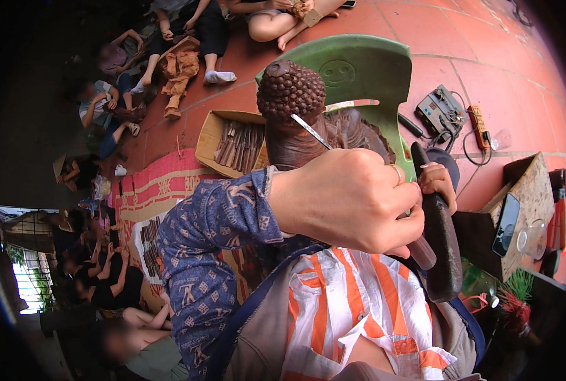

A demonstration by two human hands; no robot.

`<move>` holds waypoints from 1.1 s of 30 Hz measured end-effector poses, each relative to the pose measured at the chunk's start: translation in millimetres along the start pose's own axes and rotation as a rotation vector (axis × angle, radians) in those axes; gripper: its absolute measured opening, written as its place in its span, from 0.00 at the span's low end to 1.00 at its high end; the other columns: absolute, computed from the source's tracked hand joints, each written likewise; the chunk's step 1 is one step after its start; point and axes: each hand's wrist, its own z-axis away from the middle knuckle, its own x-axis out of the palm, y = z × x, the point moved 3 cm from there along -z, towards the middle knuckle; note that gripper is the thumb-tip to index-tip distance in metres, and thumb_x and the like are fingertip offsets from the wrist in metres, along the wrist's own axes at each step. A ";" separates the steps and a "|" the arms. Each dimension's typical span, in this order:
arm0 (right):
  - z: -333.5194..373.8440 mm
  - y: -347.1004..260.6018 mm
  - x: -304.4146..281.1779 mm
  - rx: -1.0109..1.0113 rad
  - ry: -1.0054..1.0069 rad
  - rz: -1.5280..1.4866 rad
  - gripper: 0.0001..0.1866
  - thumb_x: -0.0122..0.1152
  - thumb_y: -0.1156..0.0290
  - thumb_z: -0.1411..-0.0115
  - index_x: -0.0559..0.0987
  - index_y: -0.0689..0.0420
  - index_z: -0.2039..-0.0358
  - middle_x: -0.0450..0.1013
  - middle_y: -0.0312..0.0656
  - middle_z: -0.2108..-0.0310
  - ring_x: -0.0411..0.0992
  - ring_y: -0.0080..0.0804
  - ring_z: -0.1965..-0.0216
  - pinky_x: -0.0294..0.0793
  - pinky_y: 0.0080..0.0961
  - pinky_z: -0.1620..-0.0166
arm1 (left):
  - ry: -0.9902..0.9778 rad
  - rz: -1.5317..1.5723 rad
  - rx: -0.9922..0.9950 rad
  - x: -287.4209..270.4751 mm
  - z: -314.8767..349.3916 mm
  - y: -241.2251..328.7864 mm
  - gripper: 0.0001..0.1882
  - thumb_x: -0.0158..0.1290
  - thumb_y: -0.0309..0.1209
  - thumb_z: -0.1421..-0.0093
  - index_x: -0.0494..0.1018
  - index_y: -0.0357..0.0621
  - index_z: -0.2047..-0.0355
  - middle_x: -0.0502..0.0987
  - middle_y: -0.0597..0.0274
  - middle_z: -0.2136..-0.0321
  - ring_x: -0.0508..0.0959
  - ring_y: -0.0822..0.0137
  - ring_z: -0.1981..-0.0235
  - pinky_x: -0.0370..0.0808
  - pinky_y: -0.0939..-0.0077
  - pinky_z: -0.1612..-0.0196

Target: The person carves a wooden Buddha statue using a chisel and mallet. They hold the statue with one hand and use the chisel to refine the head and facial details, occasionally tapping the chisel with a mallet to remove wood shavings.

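Observation:
A dark brown wood carving (290, 89), a head covered in small round curls above a broader body, rests against a green plastic chair (384, 60). My left hand (353, 200) is closed around a chisel (309, 131). Its thin metal blade slants up and left across the carving, the tip at the edge of the curls, while its handle comes out below my fist. Just right of it, my right hand (438, 182) grips a dark wooden mallet (443, 254), whose thick end points down toward my lap. The mallet lies close beside the chisel handle; whether they touch is hard to tell.
A cardboard box (210, 136) of chisels stands left of the carving; more tools lie on a white cloth (144, 238). At right are a grey power unit (441, 108) with cables, a wooden box (524, 190) and a phone (506, 223). Other people sit on the tiled floor.

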 end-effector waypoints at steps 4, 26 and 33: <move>-0.2 0.1 1.6 -0.020 0.005 -0.015 0.16 0.64 0.89 0.59 0.68 0.58 0.74 0.67 0.40 0.78 0.66 0.31 0.76 0.72 0.37 0.60 | -0.002 0.011 -0.010 1.1 0.6 -0.4 0.20 0.58 0.45 0.60 0.75 0.45 0.71 0.64 0.70 0.82 0.70 0.74 0.84 0.66 0.82 0.85; -25.0 -55.7 -35.2 -0.010 0.096 0.443 0.16 0.61 0.90 0.56 0.65 0.58 0.76 0.64 0.40 0.81 0.62 0.30 0.78 0.65 0.29 0.69 | 0.104 0.219 0.054 -25.3 -3.2 1.0 0.18 0.58 0.48 0.53 0.72 0.46 0.74 0.67 0.65 0.82 0.74 0.66 0.82 0.71 0.73 0.83; -42.7 -76.2 -43.3 -0.061 0.053 0.441 0.15 0.61 0.89 0.54 0.65 0.58 0.77 0.64 0.41 0.81 0.61 0.29 0.79 0.63 0.27 0.74 | 0.205 0.218 0.089 -25.5 -3.7 -0.2 0.18 0.57 0.49 0.52 0.71 0.47 0.76 0.66 0.67 0.83 0.73 0.68 0.83 0.69 0.74 0.85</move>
